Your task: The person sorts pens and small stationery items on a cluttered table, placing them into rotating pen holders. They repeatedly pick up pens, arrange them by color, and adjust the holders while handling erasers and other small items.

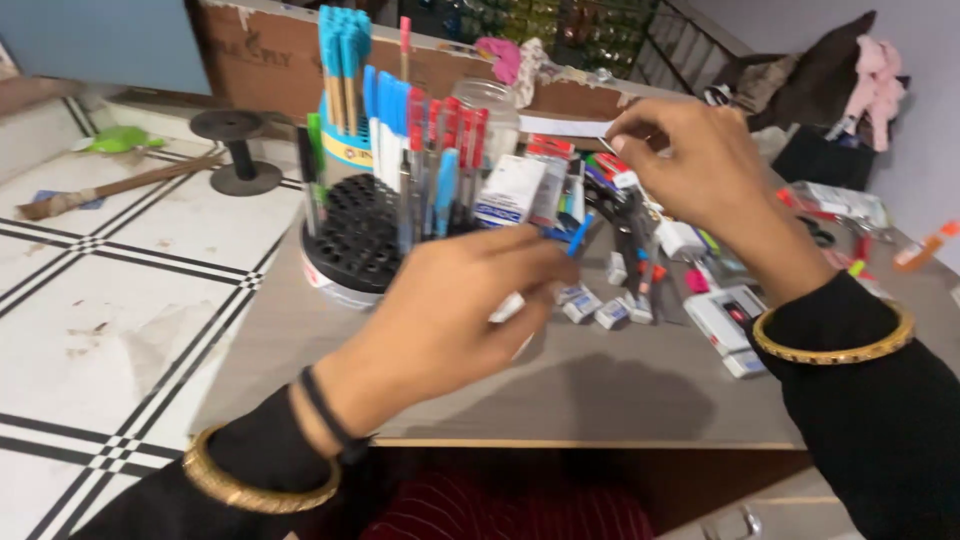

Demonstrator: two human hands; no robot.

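Two hands: left hand point(455, 310) holds one pen point(545, 270); right hand point(690, 165) pinches one refill point(607, 146).

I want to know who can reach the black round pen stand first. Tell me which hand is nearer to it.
Left. The left hand hovers just right of the black round pen stand, holding a blue-capped pen. The right hand is farther right, above scattered stationery.
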